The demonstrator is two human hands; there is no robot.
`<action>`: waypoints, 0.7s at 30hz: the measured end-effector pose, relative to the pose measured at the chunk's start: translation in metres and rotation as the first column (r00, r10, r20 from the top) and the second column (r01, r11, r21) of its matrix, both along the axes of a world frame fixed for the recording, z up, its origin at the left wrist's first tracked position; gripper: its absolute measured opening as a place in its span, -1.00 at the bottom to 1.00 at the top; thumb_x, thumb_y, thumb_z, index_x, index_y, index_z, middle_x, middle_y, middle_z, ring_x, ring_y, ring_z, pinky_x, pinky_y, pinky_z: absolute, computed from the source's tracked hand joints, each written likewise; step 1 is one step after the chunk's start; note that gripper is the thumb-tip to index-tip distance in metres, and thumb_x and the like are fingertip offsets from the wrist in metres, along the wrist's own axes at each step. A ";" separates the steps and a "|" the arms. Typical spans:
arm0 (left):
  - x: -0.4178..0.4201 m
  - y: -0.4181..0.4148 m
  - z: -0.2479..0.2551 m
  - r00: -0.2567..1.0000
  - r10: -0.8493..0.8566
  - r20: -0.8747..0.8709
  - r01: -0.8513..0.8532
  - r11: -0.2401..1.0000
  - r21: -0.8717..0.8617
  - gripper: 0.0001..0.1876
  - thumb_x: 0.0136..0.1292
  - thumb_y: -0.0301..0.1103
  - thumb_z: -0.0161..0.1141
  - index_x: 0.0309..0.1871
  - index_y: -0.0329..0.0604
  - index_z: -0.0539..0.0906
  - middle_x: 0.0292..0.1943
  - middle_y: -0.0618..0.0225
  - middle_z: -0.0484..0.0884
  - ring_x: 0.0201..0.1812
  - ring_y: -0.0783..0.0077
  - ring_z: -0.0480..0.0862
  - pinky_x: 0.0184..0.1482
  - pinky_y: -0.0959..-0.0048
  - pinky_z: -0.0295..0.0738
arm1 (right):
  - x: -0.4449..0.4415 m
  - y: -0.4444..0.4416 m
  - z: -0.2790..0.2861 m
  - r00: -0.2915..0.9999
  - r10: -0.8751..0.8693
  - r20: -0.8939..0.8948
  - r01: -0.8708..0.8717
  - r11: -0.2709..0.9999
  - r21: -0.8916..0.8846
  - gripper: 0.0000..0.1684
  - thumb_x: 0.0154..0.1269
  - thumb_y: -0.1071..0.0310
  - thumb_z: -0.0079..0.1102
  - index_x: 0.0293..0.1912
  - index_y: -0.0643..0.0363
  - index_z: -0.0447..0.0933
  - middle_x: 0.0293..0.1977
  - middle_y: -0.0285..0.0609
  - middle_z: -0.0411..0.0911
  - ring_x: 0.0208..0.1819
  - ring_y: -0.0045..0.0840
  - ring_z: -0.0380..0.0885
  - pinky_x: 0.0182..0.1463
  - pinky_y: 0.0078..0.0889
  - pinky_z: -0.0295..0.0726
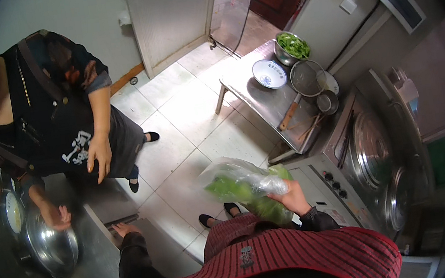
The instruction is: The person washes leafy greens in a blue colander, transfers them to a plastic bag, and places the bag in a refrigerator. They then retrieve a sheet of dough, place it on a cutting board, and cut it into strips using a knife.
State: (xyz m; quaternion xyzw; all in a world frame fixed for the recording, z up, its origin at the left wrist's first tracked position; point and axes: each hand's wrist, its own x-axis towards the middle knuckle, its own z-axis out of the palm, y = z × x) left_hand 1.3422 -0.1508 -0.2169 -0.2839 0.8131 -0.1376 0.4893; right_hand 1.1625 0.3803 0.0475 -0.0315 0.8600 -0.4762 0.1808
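My right hand grips the gathered neck of a clear plastic bag. Leafy green vegetables show through the film, and the bag hangs before my red striped apron. On the left, my left hand touches the upper edge of a grey metal door panel under the steel counter. The exact hold of its fingers cannot be made out. A large, shiny steel bowl or lid sits on that counter.
A co-worker in a dark apron stands at left, one hand over the counter. The steel side table carries a white bowl, a strainer and a bowl of cut greens. At right is a stove with round lids.
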 end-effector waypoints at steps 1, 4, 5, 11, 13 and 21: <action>-0.006 0.014 0.013 1.000 0.010 0.024 -0.010 1.000 0.012 -0.34 0.40 0.04 -0.14 0.49 -0.05 0.28 0.57 0.19 0.03 0.57 0.04 -0.04 0.49 -0.12 -0.50 | 0.000 0.000 0.001 1.000 0.000 -0.008 0.000 1.000 -0.022 -0.67 0.10 0.40 0.47 -0.13 0.29 0.65 -0.31 -0.21 0.71 -0.24 -0.62 0.64 -0.09 -0.49 0.59; -0.019 0.035 0.041 0.999 0.049 0.011 -0.048 0.998 -0.040 -0.33 0.40 0.01 -0.17 0.50 -0.12 0.24 0.57 0.21 0.01 0.59 0.06 -0.08 0.48 -0.16 -0.56 | -0.006 0.009 -0.009 1.000 0.002 -0.018 -0.004 0.995 -0.098 -0.68 0.10 0.41 0.46 -0.12 0.29 0.65 -0.29 -0.20 0.71 -0.23 -0.61 0.65 -0.10 -0.48 0.59; -0.011 0.032 0.034 0.997 0.067 0.036 -0.066 0.997 -0.026 -0.33 0.39 0.00 -0.17 0.49 -0.15 0.27 0.57 0.21 0.04 0.58 0.07 -0.04 0.48 -0.15 -0.55 | -0.014 0.011 -0.010 0.999 0.029 -0.033 -0.032 0.995 -0.096 -0.67 0.10 0.41 0.46 -0.12 0.29 0.65 -0.28 -0.18 0.72 -0.23 -0.61 0.65 -0.10 -0.47 0.59; 0.014 0.052 0.063 0.928 0.324 -0.186 -0.335 0.942 -0.032 -0.36 0.36 -0.03 -0.09 0.44 -0.14 0.36 0.52 0.13 0.16 0.54 0.02 0.06 0.53 -0.04 -0.40 | -0.081 0.019 -0.022 0.962 0.256 -0.090 -0.263 0.961 -0.083 -0.62 0.04 0.42 0.47 -0.10 0.29 0.65 -0.29 -0.21 0.71 -0.25 -0.63 0.62 -0.12 -0.47 0.59; 0.027 0.063 0.067 0.921 0.296 -0.252 -0.318 0.947 -0.052 -0.49 0.34 -0.04 0.00 0.20 -0.15 0.62 0.37 0.03 0.37 0.43 -0.04 0.25 0.47 -0.06 -0.07 | -0.092 0.017 -0.030 0.912 0.383 -0.146 -0.392 0.919 -0.037 -0.63 0.05 0.41 0.47 -0.11 0.30 0.65 -0.29 -0.21 0.70 -0.25 -0.63 0.62 -0.13 -0.47 0.58; 0.045 0.040 0.036 0.812 0.228 -0.538 -0.372 0.912 -0.175 -0.52 0.38 -0.26 -0.11 0.25 -0.34 0.53 0.36 -0.03 0.37 0.47 -0.01 0.18 0.49 0.19 -0.03 | -0.124 -0.035 -0.024 0.884 0.468 0.006 -0.466 0.882 -0.075 -0.71 0.17 0.40 0.40 -0.15 0.35 0.61 -0.36 -0.34 0.59 -0.35 -0.67 0.47 -0.22 -0.51 0.47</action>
